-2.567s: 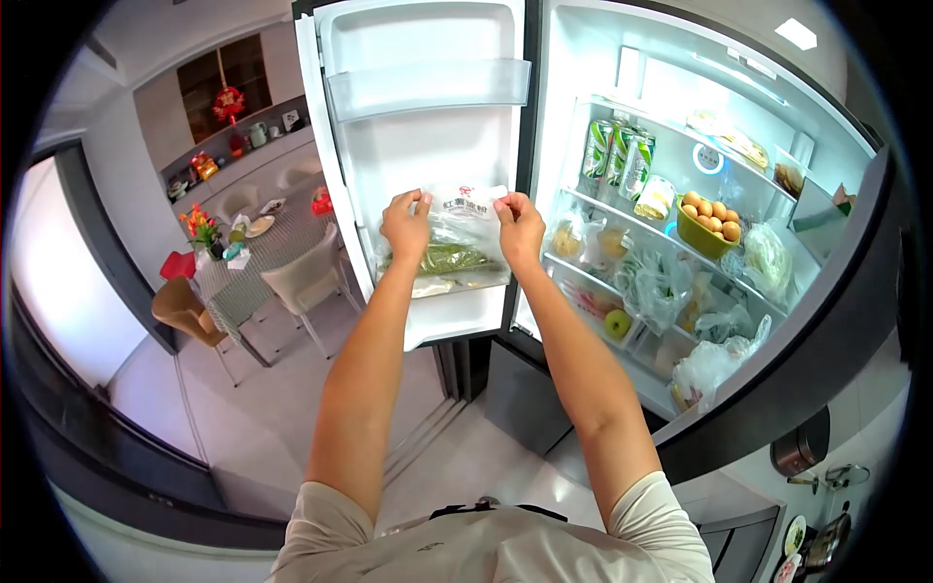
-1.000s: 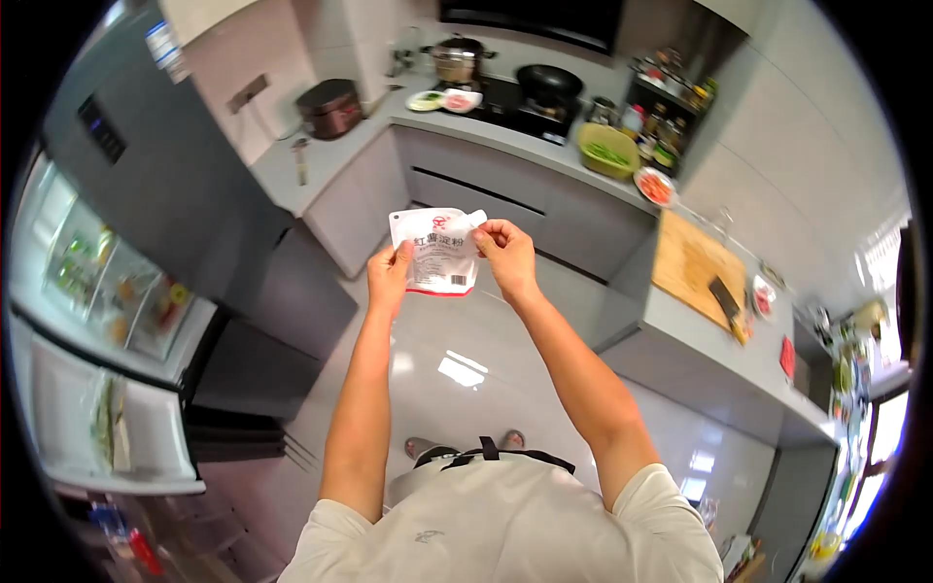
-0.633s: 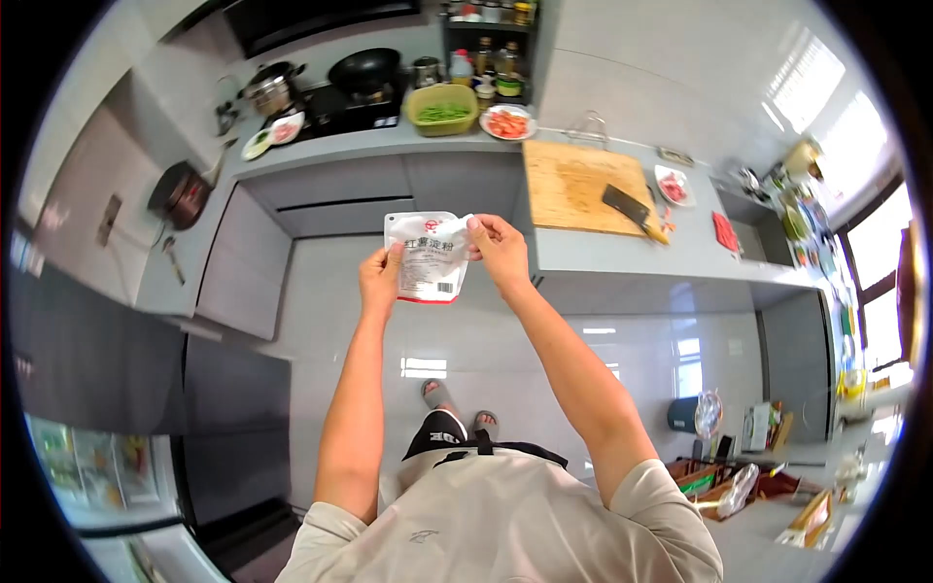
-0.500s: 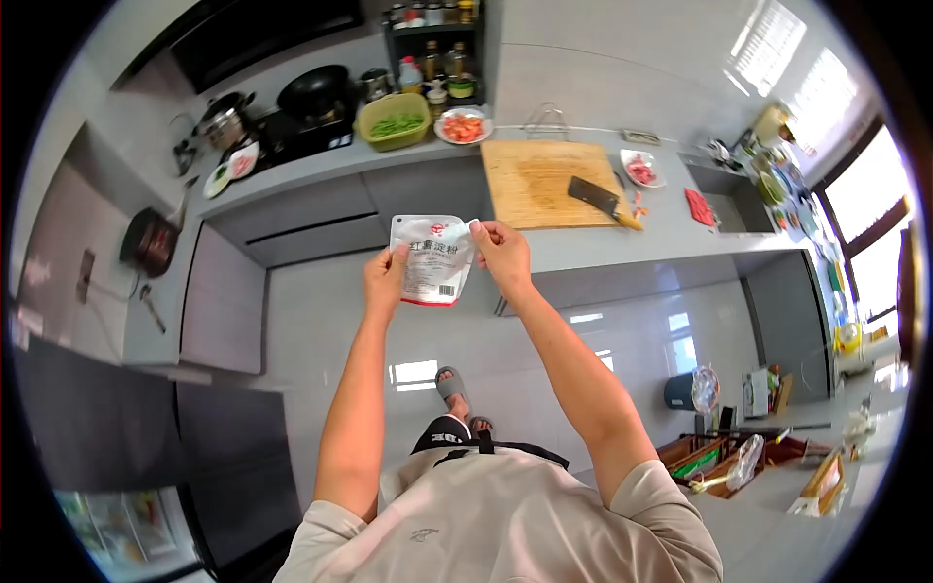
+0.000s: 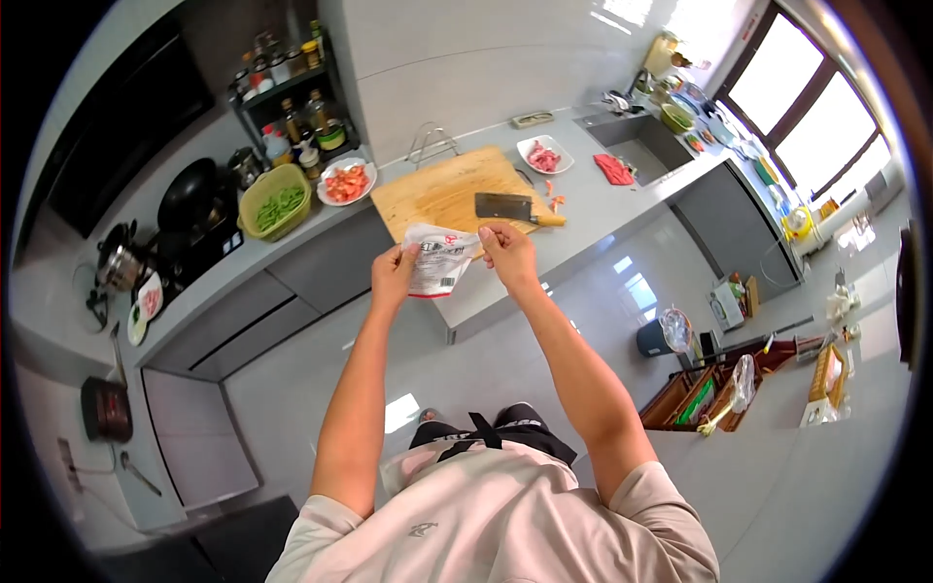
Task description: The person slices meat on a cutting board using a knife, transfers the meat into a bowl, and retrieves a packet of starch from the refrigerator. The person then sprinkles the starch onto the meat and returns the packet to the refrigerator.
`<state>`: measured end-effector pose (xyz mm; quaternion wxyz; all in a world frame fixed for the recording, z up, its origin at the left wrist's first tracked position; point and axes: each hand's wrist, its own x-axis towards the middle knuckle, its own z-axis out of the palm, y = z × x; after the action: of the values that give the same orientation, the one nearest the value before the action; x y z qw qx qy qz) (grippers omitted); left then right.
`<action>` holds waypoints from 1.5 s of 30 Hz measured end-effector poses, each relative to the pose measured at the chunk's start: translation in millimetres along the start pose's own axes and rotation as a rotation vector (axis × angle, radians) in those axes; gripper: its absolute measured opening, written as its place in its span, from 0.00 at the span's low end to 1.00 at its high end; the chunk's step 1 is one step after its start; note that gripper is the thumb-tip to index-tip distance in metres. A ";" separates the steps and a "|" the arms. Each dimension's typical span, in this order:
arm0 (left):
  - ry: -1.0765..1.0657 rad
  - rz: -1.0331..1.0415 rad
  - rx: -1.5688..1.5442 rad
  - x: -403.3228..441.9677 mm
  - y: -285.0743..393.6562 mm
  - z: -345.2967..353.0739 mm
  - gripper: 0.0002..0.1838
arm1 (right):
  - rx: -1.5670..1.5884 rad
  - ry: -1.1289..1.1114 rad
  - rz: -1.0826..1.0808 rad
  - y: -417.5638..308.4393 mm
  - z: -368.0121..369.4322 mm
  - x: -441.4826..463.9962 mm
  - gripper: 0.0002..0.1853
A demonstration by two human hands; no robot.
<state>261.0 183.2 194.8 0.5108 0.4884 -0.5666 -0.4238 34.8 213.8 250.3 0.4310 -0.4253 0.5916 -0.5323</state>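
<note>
Packet (image 5: 435,267) pinched between left hand (image 5: 394,273) and right hand (image 5: 508,257), held up before near edge of cutting board (image 5: 428,199); not set down; whether opened, unclear. Cut meat (image 5: 545,156) already plated.

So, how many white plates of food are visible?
4: one plate left of the cutting board, another plate to its right, and two plates close together beside the pot. Others may be hidden.

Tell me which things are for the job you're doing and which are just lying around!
For the job:
- white packet, held in left hand and right hand
- perhaps the cutting board, cleaver and chopped green vegetables

Probably just around:
- bin on the floor
- red thing by the sink
</note>
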 end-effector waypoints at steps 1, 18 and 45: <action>-0.017 -0.006 0.009 7.4 2.6 8.2 0.22 | 0.028 0.005 -0.004 2.7 -6.7 5.6 0.15; -0.051 -0.143 0.078 144.1 -23.3 160.4 0.22 | -0.190 -0.111 0.189 10.5 -128.8 190.6 0.20; 0.049 -0.273 0.135 257.2 -98.0 211.0 0.20 | -0.108 -0.256 -0.033 104.6 -144.5 371.9 0.13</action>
<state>63.1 -90.6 116.1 0.4281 0.6043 -0.5095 -0.4381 -208.2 -98.5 133.7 0.4706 -0.5220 0.5525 -0.4481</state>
